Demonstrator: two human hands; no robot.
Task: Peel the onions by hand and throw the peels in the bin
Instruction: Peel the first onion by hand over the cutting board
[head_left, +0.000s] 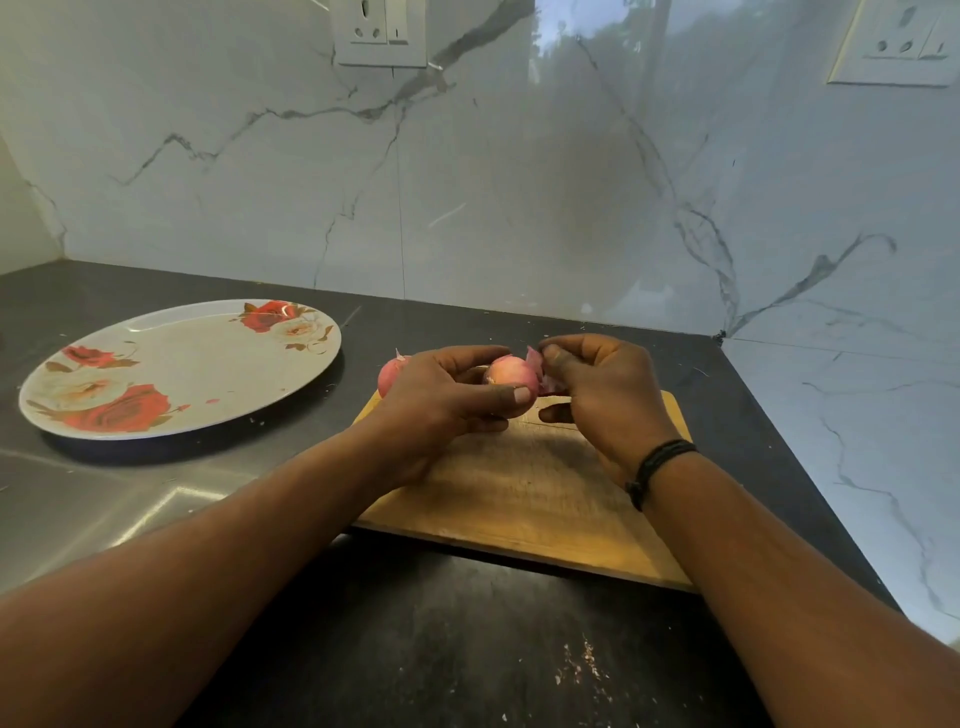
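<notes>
At centre frame, above the board (524, 488), our left hand (441, 400) cups the onion (511, 375) while our right hand (597, 395) pinches its peel (535, 359). We should pull slowly, close to the surface (dry skin probably tears), turning the onion.

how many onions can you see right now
2. One onion is held in the left hand over the cutting board while the right hand pulls its peel. The second onion sits behind the left hand. More may be hidden.
</notes>
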